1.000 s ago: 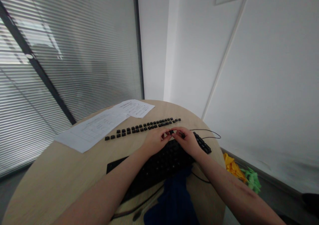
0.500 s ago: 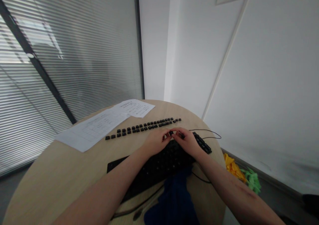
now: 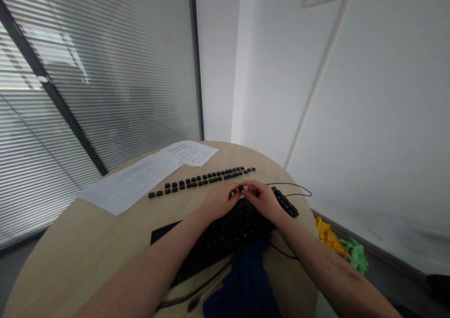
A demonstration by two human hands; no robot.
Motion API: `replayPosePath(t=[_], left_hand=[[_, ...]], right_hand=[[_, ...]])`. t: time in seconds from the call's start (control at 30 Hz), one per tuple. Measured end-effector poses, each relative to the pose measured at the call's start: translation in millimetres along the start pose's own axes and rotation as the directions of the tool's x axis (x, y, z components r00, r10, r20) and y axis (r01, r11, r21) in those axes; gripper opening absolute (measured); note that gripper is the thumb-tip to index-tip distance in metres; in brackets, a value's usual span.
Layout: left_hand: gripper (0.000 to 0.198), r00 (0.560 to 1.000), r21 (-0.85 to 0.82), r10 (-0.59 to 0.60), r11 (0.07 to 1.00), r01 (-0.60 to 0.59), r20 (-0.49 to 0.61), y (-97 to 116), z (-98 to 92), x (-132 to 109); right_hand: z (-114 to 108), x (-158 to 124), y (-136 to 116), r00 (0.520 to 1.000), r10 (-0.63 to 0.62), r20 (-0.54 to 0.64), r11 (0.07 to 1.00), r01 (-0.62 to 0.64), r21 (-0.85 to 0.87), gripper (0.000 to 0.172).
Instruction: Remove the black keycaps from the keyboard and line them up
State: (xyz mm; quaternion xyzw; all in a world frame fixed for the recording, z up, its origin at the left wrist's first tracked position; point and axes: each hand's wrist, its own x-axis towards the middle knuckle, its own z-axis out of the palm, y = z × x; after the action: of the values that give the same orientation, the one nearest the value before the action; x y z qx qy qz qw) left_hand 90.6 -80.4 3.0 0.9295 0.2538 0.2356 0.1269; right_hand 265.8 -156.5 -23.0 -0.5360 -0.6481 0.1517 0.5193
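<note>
A black keyboard [image 3: 218, 238] lies on a round wooden table [image 3: 87, 243], partly under my forearms. My left hand [image 3: 220, 200] and my right hand [image 3: 263, 200] meet over its far edge, fingers curled. Both pinch a small black keycap [image 3: 242, 188] between their fingertips. Just beyond my hands, two rows of loose black keycaps [image 3: 200, 179] are laid out on the table.
White printed sheets [image 3: 140, 179] lie at the table's far left. A thin black cable [image 3: 295, 189] loops off the keyboard's right end. Dark blue cloth [image 3: 246, 280] lies at the near edge. Yellow and green objects [image 3: 339, 247] sit on the floor at right. Window blinds stand behind.
</note>
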Motion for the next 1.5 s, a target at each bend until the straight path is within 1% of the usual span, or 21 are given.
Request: replayPosePath(t=[0.13, 0.27, 0.4, 0.53, 0.7, 1.1, 1.3, 1.4, 1.5], left_hand=[[0.025, 1.0, 0.0, 0.006, 1.0, -0.006, -0.004, -1, 1.1, 0], [0.021, 1.0, 0.01, -0.003, 1.0, 0.002, 0.008, -1, 0.8, 0], [0.02, 1.0, 0.031, -0.002, 1.0, 0.002, -0.002, -1, 0.3, 0], [0.02, 0.999, 0.007, 0.009, 1.0, -0.009, -0.03, 0, -0.1, -1], [0.018, 0.999, -0.015, 0.007, 1.0, -0.007, -0.034, 1, -1.4, -1], [0.018, 1.0, 0.013, -0.006, 1.0, 0.006, -0.016, -1, -1.0, 0], [0.02, 1.0, 0.024, -0.014, 1.0, 0.014, -0.013, -2, 0.1, 1], [0.019, 1.0, 0.029, -0.014, 0.999, 0.014, 0.012, -2, -0.9, 2], [0.022, 1.0, 0.02, -0.014, 1.0, 0.013, 0.016, -2, 0.4, 0]], right_hand=[[-1, 1, -4, 1.0, -0.008, -0.013, 1.0, 0.008, -0.02, 0.023], [-3, 0, -6, 1.0, 0.0, -0.025, 1.0, 0.0, -0.024, 0.021], [-2, -1, -2, 0.998, 0.016, -0.061, 1.0, -0.017, -0.02, 0.019], [-2, 0, 2, 0.996, 0.027, -0.085, 0.999, -0.03, -0.038, 0.02], [-3, 1, 3, 0.996, 0.027, -0.087, 0.999, -0.031, -0.041, 0.021], [-1, 1, 7, 0.998, 0.023, -0.066, 1.0, -0.024, -0.016, 0.025], [-1, 1, 8, 0.999, -0.021, -0.05, 0.99, 0.014, -0.14, 0.024], [-1, -1, 3, 0.998, -0.042, -0.037, 0.97, 0.032, -0.242, 0.023], [-7, 2, -3, 0.999, -0.051, -0.017, 0.936, 0.042, -0.349, 0.023]])
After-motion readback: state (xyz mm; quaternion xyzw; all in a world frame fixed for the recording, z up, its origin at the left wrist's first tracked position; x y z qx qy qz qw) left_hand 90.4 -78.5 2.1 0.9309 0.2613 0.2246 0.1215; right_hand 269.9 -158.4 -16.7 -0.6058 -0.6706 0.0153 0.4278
